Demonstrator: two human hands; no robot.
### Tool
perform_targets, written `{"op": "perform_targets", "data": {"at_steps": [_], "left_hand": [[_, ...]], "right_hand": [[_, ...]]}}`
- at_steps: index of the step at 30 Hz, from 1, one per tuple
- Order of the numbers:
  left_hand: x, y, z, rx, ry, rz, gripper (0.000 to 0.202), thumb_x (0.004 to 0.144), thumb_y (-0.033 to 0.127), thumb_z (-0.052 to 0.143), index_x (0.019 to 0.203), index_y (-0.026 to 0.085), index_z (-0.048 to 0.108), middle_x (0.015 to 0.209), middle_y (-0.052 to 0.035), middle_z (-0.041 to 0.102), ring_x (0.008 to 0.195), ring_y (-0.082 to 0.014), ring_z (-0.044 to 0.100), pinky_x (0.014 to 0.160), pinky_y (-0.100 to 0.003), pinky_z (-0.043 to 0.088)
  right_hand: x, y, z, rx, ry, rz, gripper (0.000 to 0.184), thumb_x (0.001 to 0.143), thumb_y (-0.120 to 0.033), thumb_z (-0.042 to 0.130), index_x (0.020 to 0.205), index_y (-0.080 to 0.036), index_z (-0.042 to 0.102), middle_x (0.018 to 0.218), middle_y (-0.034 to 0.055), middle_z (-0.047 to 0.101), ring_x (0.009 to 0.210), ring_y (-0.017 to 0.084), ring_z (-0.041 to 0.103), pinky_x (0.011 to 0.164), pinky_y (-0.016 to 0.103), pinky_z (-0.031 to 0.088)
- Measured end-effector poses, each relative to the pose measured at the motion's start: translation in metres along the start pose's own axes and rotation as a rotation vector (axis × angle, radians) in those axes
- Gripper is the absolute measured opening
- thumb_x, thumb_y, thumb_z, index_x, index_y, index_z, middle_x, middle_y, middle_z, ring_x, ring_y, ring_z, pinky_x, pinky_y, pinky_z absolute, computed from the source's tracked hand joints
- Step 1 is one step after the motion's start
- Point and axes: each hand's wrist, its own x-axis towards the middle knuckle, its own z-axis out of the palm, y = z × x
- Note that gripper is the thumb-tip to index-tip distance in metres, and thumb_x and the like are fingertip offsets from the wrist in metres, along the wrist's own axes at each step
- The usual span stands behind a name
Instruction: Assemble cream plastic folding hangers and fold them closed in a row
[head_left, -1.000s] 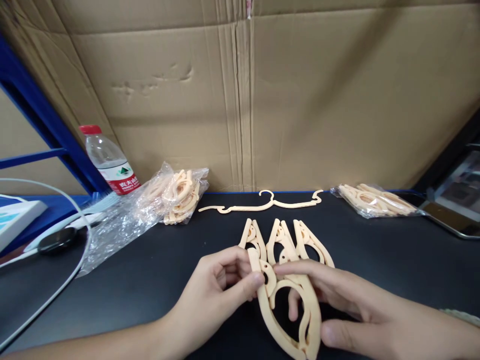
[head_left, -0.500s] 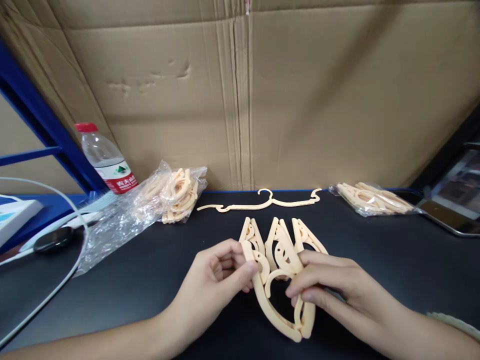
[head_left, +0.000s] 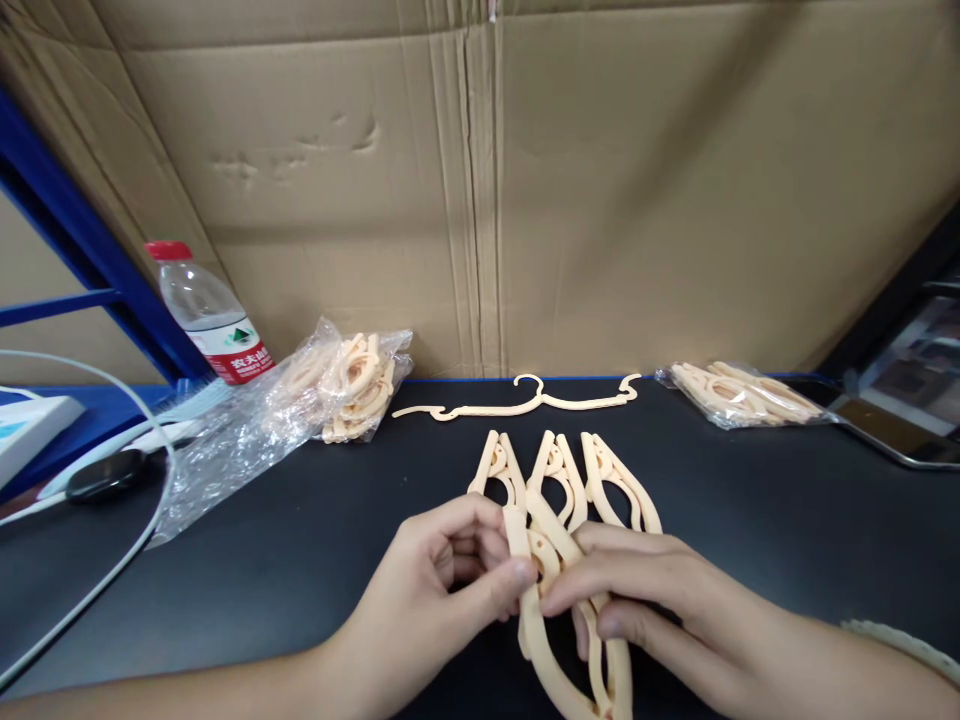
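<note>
Both my hands grip one cream plastic folding hanger (head_left: 555, 620) just above the black table (head_left: 315, 560). My left hand (head_left: 450, 585) pinches its top end between thumb and fingers. From the right, my right hand (head_left: 652, 600) pinches the same end, its fingers curled over the folded arms. The hanger's arms lie close together, nearly folded flat. Just beyond my hands, three folded hangers (head_left: 559, 480) lie side by side on the table. One unfolded hanger (head_left: 525, 400) lies flat near the cardboard wall.
A clear bag of hangers (head_left: 345, 385) sits back left, another bag (head_left: 739, 395) back right. A water bottle (head_left: 210, 320) leans by a blue shelf post (head_left: 90, 250). White cable (head_left: 97, 590), black device (head_left: 105, 475) and a tray (head_left: 896, 435) lie at the sides. Cardboard (head_left: 525, 200) walls the back.
The hanger's two arms have closed together from an open loop into a narrow fold. My right hand has slid up to the hanger's top end beside my left thumb.
</note>
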Motion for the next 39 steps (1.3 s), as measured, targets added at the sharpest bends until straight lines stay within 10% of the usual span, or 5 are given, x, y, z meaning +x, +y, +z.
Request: {"op": "perform_targets", "data": {"at_steps": [13, 23, 27, 33, 39], "left_hand": [[0.006, -0.005, -0.011, 0.036, 0.092, 0.087, 0.024, 0.083, 0.037, 0.063, 0.096, 0.017, 0.064, 0.081, -0.0062, 0.067, 0.063, -0.0149, 0.062, 0.058, -0.025, 0.053], [0.010, -0.010, -0.018, 0.211, 0.090, 0.134, 0.016, 0.083, 0.034, 0.060, 0.089, 0.021, 0.067, 0.076, -0.0056, 0.069, 0.061, -0.0172, 0.063, 0.056, -0.025, 0.052], [0.007, -0.004, -0.017, 0.451, 0.109, 0.288, 0.011, 0.082, 0.026, 0.061, 0.086, 0.024, 0.070, 0.079, -0.0058, 0.070, 0.069, -0.0196, 0.065, 0.064, -0.026, 0.053], [-0.001, 0.004, -0.014, 0.795, -0.101, 0.408, 0.047, 0.077, 0.029, 0.067, 0.124, 0.033, 0.061, 0.132, -0.0046, 0.059, 0.124, -0.0327, 0.049, 0.106, -0.045, 0.038], [-0.002, 0.007, -0.015, 0.948, -0.313, 0.372, 0.066, 0.078, 0.042, 0.068, 0.138, 0.034, 0.042, 0.145, -0.0033, 0.040, 0.134, -0.0346, 0.036, 0.112, -0.053, 0.021]], "right_hand": [[0.005, 0.046, -0.077, -0.025, 0.518, 0.277, 0.026, 0.079, -0.046, 0.066, 0.083, -0.021, 0.073, 0.088, 0.0066, 0.071, 0.081, 0.021, 0.065, 0.075, 0.034, 0.052], [-0.007, 0.060, -0.096, -0.264, 0.218, 0.507, 0.032, 0.080, -0.047, 0.059, 0.067, -0.019, 0.061, 0.054, -0.0018, 0.053, 0.048, 0.011, 0.046, 0.044, 0.023, 0.032], [-0.022, 0.051, -0.100, -0.366, 0.149, 0.502, 0.020, 0.074, -0.040, 0.068, 0.081, -0.022, 0.064, 0.073, 0.0020, 0.066, 0.063, 0.018, 0.061, 0.053, 0.026, 0.045], [-0.037, 0.047, -0.105, -0.378, 0.017, 0.276, 0.083, 0.059, -0.033, 0.084, 0.135, -0.031, 0.050, 0.128, 0.0042, 0.058, 0.117, 0.031, 0.053, 0.096, 0.035, 0.046], [-0.029, 0.045, -0.091, -0.383, -0.042, 0.346, 0.062, 0.073, -0.029, 0.073, 0.132, -0.029, 0.054, 0.128, 0.0055, 0.054, 0.100, 0.026, 0.062, 0.086, 0.032, 0.052]]}}
